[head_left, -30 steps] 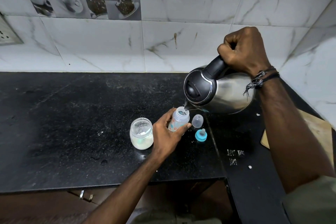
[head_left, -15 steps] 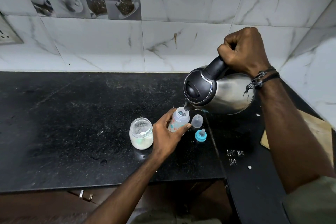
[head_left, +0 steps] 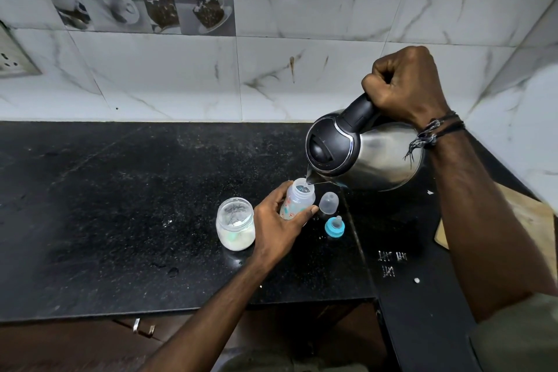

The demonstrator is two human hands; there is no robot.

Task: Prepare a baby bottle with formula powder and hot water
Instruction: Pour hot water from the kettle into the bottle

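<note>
A small clear baby bottle [head_left: 298, 199] with coloured prints stands open on the black counter [head_left: 120, 205]. My left hand [head_left: 276, 226] is wrapped around its lower part. My right hand [head_left: 404, 84] grips the black handle of a steel kettle [head_left: 362, 154], which is tilted left with its spout over the bottle's mouth; a thin stream of water runs in. To the left of my left hand stands an open glass jar of white formula powder [head_left: 235, 225]. The clear bottle cap [head_left: 329, 203] and the blue teat ring [head_left: 334, 226] lie just right of the bottle.
A wooden board [head_left: 531, 220] lies on the counter's right leg, partly behind my right arm. Tiled walls close off the back and right. A wall socket [head_left: 13, 57] sits at far left. Below the counter's front edge is a drawer handle [head_left: 143, 328].
Nothing has visibly moved: the kettle stays tilted over the bottle and my left hand keeps holding the bottle in place.
</note>
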